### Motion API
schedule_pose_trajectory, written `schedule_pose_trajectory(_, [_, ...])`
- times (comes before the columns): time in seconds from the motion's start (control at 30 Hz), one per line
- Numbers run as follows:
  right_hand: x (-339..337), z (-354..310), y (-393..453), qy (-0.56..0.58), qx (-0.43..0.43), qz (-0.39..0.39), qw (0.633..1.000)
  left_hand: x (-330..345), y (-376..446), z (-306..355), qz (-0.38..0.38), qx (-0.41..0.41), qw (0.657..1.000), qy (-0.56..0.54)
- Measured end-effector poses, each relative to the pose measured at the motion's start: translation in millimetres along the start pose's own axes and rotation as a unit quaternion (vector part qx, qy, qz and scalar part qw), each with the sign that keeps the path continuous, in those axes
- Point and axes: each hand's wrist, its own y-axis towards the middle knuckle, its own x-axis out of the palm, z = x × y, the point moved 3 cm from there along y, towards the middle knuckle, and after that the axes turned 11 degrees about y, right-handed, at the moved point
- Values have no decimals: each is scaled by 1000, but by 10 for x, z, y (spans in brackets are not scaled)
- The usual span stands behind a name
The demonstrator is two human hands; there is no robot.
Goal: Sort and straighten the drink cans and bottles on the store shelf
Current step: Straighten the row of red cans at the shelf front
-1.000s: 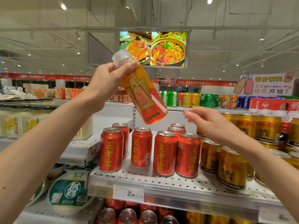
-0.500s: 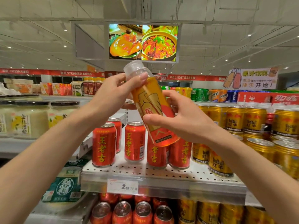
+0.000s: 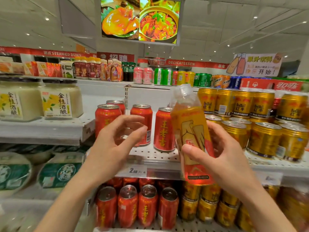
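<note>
My right hand grips an orange-labelled drink bottle with a clear cap, held nearly upright in front of the shelf. My left hand hovers to its left with fingers spread and holds nothing. Behind the hands, red drink cans stand on the white perforated shelf. Gold Red Bull cans fill the shelf to the right, stacked in two tiers. More red cans and gold cans stand on the shelf below.
Large jars with yellow labels stand on the left shelf, with round green-lidded packs beneath. A price tag hangs on the shelf edge. Mixed cans and bottles line the top shelf. A food display screen hangs overhead.
The bottle passed from my left hand to my right and came down, lower and to the right. My left hand let go and opened. The view tilted down.
</note>
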Motion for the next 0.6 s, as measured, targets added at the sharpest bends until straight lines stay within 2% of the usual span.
schedule_pose_trajectory(0.17, [71, 304, -478, 16, 64, 45, 997, 269, -558, -219, -8, -40, 998, -51])
schedule_pose_trajectory(0.33, [21, 567, -764, 34, 99, 88, 991, 575, -910, -431, -1, -115, 991, -62])
schedule_pose_trajectory(0.5, [-356, 818, -947, 45, 109, 132, 984, 881, -1041, -461, 20, -160, 986, -50])
schedule_pose_trajectory(0.6, [-677, 955, -1025, 53, 115, 128, 984, 1151, -1087, -349, 31, -171, 984, -46])
